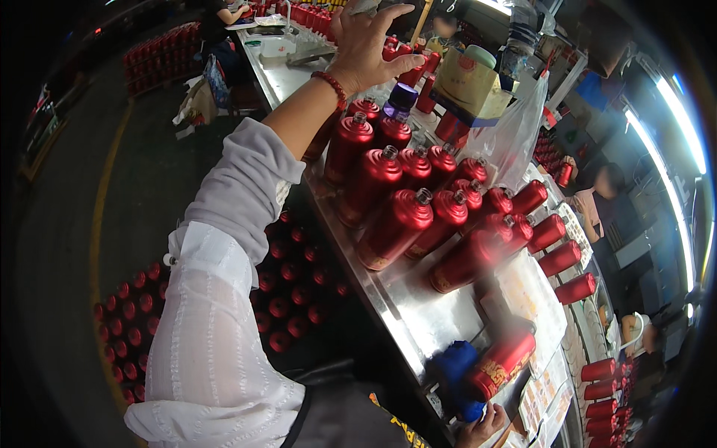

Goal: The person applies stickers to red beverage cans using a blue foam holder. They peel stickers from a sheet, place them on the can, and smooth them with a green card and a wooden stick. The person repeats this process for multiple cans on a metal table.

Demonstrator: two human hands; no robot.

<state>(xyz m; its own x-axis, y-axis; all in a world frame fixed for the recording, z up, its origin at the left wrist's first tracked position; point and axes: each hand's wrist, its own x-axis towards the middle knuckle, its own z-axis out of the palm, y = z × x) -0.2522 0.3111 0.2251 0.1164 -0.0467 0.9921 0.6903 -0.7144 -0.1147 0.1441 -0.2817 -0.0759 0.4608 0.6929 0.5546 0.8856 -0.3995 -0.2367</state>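
Observation:
My left hand [366,48] reaches out at the top, above the far part of the metal table, its fingers spread. A pale grey item at the picture's edge shows beyond its fingers; I cannot tell if they touch. Below that hand, red bottles [399,228] with bare necks stand upright in a cluster, a purple-capped one [403,97] among them. My right hand [482,429] is at the lower edge, partly cut off, fingers curled. Just above it a red bottle [504,362] with gold decoration leans on its side beside a bunched blue cloth [452,366].
Sheets of small labels [541,403] lie at the right of the metal table [407,317]. A row of tilted red bottles [560,257] runs along the far side. A carton [467,86] and plastic bag [515,149] stand behind. More bottles [287,287] fill the floor; co-workers sit beyond.

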